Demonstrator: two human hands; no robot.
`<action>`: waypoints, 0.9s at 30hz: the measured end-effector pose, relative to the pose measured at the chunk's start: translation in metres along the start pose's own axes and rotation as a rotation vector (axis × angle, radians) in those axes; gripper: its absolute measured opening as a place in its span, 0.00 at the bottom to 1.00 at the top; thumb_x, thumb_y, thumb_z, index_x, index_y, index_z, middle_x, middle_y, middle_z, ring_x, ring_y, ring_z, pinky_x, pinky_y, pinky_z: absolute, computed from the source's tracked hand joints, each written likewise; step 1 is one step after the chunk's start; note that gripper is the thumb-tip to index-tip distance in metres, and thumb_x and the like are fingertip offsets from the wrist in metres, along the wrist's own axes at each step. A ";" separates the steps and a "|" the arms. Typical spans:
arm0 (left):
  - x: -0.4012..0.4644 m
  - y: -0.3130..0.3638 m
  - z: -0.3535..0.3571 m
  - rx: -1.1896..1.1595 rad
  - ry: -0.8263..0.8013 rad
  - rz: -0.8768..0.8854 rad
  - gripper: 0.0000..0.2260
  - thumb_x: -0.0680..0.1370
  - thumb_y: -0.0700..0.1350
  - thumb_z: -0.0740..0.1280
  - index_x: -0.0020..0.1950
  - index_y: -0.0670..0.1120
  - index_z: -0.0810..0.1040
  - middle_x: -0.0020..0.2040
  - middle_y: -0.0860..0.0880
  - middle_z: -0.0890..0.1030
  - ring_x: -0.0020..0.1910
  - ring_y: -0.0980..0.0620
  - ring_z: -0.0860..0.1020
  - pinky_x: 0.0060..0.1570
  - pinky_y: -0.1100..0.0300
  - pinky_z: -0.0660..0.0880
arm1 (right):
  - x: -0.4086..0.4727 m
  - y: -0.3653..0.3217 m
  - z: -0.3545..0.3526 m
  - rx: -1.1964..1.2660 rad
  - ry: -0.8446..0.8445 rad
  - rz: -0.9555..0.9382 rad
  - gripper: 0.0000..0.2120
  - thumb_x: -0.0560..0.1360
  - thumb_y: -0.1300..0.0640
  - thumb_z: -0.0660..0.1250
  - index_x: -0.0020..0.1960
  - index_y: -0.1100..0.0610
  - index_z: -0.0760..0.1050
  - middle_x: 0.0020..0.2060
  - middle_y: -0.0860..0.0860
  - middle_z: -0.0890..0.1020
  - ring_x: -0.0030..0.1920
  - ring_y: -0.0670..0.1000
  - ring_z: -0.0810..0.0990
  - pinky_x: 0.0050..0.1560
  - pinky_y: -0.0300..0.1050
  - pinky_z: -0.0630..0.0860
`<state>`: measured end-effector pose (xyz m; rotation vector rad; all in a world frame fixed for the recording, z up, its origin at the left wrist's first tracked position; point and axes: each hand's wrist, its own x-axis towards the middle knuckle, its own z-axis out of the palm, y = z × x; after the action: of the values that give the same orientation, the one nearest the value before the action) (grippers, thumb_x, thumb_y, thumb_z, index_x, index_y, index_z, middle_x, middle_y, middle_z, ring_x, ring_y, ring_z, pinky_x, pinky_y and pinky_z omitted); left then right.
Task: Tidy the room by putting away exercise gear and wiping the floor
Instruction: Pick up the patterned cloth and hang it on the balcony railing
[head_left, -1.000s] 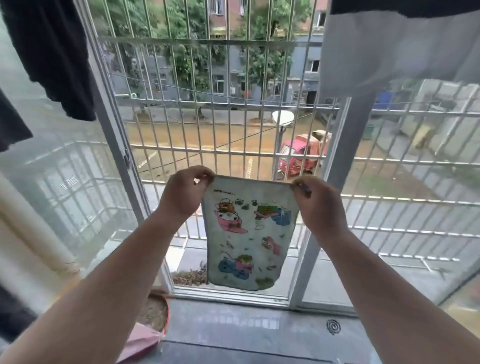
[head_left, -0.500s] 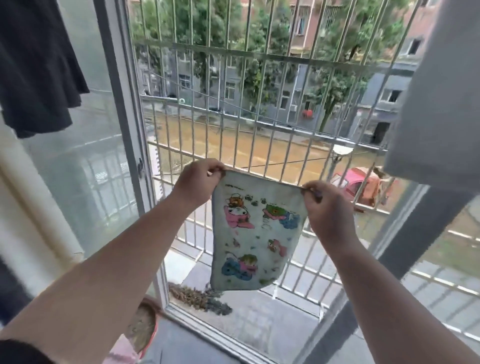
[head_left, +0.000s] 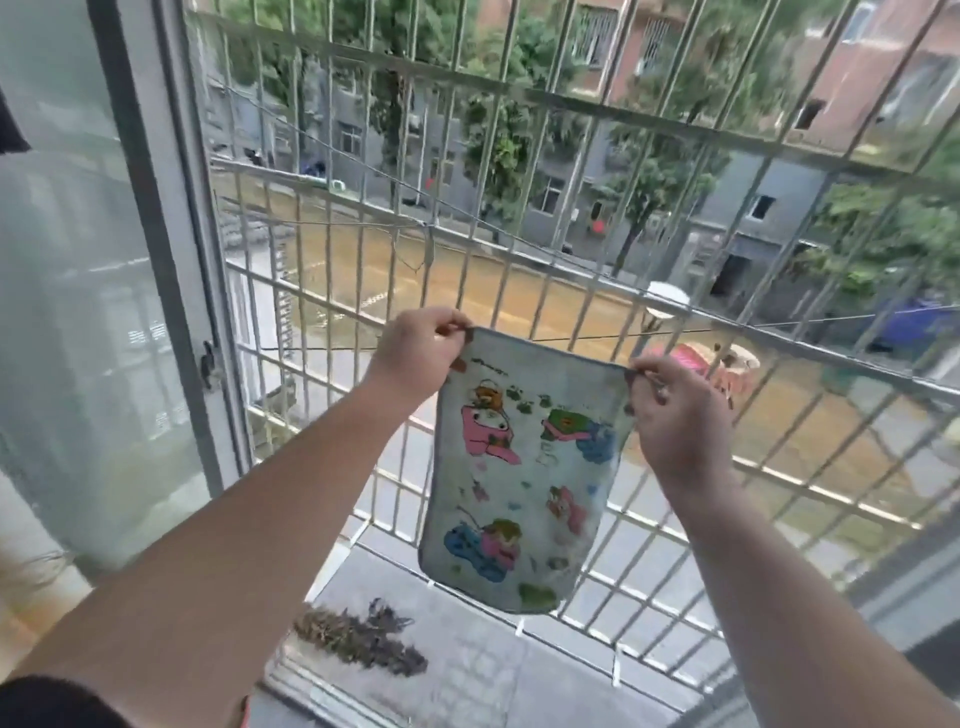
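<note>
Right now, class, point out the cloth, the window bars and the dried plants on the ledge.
cloth (head_left: 524, 478), head view, middle of the printed face.
window bars (head_left: 540, 98), head view, upper horizontal rail.
dried plants (head_left: 358, 642), head view, centre of the clump on the ledge.

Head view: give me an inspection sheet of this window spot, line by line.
Surface: grey ledge outside the open window, inside the metal grille.
Job's things: printed cloth held spread out by its top corners, hanging free in front of the grille.
Clutter: dried plant bundle lying on the ledge.
Grippers: left hand pinches the cloth's top left corner; right hand pinches the top right corner.
Cables: thin wire running across behind the cloth's top edge.
Surroundings: window frame at left; yard, trees and buildings beyond.
</note>
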<state>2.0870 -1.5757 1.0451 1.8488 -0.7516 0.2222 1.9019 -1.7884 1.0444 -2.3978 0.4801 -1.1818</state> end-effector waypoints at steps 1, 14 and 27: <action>0.015 -0.006 0.004 -0.030 -0.003 -0.002 0.07 0.79 0.40 0.66 0.54 0.47 0.83 0.43 0.50 0.84 0.34 0.59 0.83 0.32 0.63 0.80 | 0.011 0.002 0.008 -0.007 0.015 0.016 0.09 0.78 0.59 0.65 0.55 0.51 0.81 0.43 0.44 0.83 0.41 0.46 0.82 0.45 0.52 0.82; 0.222 -0.063 0.066 -0.381 -0.241 0.061 0.05 0.79 0.39 0.67 0.52 0.45 0.82 0.44 0.44 0.84 0.40 0.52 0.85 0.42 0.57 0.83 | 0.131 0.023 0.102 -0.199 0.313 0.231 0.07 0.77 0.61 0.67 0.52 0.58 0.82 0.41 0.45 0.78 0.42 0.47 0.77 0.41 0.23 0.64; 0.346 -0.037 0.127 -0.422 -0.247 0.245 0.04 0.80 0.40 0.67 0.50 0.48 0.81 0.44 0.47 0.83 0.44 0.50 0.84 0.44 0.52 0.83 | 0.266 0.087 0.102 -0.191 0.401 0.119 0.04 0.79 0.58 0.65 0.52 0.54 0.78 0.47 0.51 0.80 0.44 0.47 0.80 0.49 0.46 0.80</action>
<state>2.3556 -1.8158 1.1320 1.3955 -1.1060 -0.0128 2.1277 -1.9675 1.1199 -2.2433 0.8826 -1.6328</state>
